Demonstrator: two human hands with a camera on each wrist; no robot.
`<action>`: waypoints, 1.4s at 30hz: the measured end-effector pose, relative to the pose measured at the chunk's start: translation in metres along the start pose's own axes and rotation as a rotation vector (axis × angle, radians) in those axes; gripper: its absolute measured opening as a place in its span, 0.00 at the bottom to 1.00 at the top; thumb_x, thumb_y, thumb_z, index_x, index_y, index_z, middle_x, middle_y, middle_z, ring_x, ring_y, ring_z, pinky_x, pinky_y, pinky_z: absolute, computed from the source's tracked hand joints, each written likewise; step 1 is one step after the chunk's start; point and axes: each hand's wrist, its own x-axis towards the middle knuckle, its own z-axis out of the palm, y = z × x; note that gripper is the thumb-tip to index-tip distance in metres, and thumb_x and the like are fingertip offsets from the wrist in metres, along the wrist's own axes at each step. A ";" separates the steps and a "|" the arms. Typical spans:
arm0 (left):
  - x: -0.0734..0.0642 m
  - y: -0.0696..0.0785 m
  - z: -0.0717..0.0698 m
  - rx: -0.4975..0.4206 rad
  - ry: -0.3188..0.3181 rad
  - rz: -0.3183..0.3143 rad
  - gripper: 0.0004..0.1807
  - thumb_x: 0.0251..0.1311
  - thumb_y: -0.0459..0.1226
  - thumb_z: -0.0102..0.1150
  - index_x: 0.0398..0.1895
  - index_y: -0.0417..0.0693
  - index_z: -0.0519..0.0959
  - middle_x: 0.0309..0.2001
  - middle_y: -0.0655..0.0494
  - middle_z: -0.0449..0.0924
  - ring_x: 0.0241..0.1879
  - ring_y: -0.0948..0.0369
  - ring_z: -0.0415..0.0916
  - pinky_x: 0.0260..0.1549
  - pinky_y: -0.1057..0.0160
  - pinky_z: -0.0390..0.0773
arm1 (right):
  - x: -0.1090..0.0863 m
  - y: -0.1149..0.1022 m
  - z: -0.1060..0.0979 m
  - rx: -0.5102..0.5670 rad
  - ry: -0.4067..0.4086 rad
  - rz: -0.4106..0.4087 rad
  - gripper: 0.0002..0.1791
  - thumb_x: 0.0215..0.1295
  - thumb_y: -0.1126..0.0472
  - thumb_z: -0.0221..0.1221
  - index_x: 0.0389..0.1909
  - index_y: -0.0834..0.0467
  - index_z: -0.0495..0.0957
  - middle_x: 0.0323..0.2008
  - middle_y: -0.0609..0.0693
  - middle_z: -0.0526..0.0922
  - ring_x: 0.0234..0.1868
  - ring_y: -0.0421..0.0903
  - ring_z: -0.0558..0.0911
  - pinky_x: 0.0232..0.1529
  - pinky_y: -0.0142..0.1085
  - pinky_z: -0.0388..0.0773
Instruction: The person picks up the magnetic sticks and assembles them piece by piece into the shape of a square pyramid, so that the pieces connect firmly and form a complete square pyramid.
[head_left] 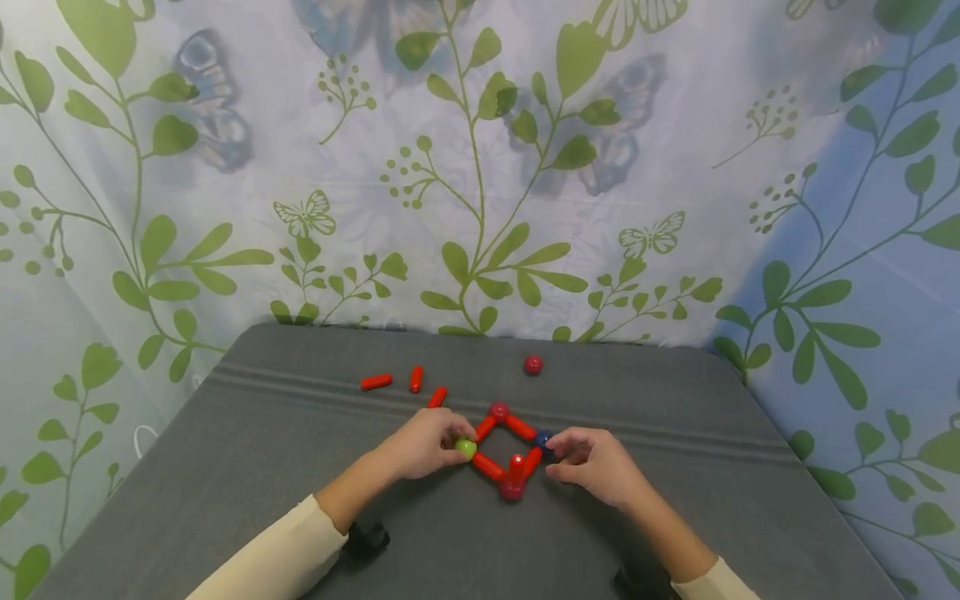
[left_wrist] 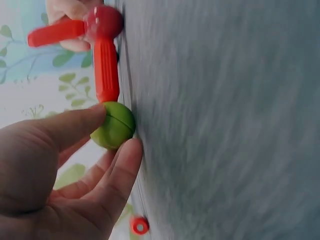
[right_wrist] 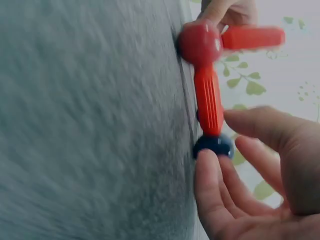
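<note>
Frame [head_left: 521,427]: lies flat on the grey counter [head_left: 420,542], between the left hand [head_left: 430,444] and the right hand [head_left: 596,467]; has the form of a diamond, built of four red rods [head_left: 489,467] with one ball at every corner.
Corners: green ball [head_left: 466,450] at left, blue ball [head_left: 544,442] at right, far red ball [head_left: 498,411] at the back, near red ball [head_left: 512,490] at the front; all round and shiny, the green one with a dark seam in the left wrist view.
Standing rod [head_left: 517,471]: sits roughly upright on the near red ball, shows a pale spot at its upper end.
Rod surface: bright red, ribbed lengthwise, as seen close in both wrist views.
Left fingers [left_wrist: 125,167]: bent, pinching the green ball.
Right fingers [right_wrist: 207,177]: curved around the blue ball, with thumb near the end of the adjoining rod.
Loose parts: three loose rods [head_left: 377,382] to the left and back of the frame, one loose red ball [head_left: 533,365] farther back.
Hidden: part of the blue ball behind the right fingers, part of the green ball behind the left ones, lower end of one loose rod behind the left hand.
Cut off: both cream sleeves [head_left: 277,546], at the lower edge of the head view.
Hard to make out: dark objects [head_left: 367,542] below the wrists; exact contact of the right thumb.
</note>
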 end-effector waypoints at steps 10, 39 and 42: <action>-0.011 0.012 0.011 -0.092 -0.027 -0.020 0.11 0.58 0.36 0.74 0.43 0.48 0.85 0.32 0.59 0.82 0.27 0.69 0.77 0.29 0.69 0.78 | -0.013 -0.010 0.010 0.090 -0.196 -0.027 0.22 0.53 0.62 0.77 0.48 0.63 0.83 0.39 0.58 0.85 0.34 0.43 0.86 0.34 0.33 0.84; 0.010 -0.088 -0.082 0.249 0.229 -0.197 0.13 0.67 0.33 0.65 0.52 0.40 0.83 0.48 0.43 0.81 0.48 0.48 0.80 0.49 0.47 0.81 | -0.014 -0.012 0.019 0.031 -0.125 -0.008 0.15 0.55 0.60 0.76 0.42 0.58 0.86 0.35 0.54 0.88 0.34 0.46 0.85 0.33 0.33 0.83; 0.013 -0.099 -0.087 0.296 0.209 -0.238 0.17 0.66 0.34 0.66 0.56 0.38 0.82 0.52 0.38 0.79 0.52 0.43 0.78 0.52 0.43 0.79 | -0.014 -0.012 0.019 0.046 -0.121 0.001 0.15 0.54 0.60 0.77 0.42 0.58 0.86 0.36 0.54 0.88 0.34 0.46 0.85 0.34 0.33 0.83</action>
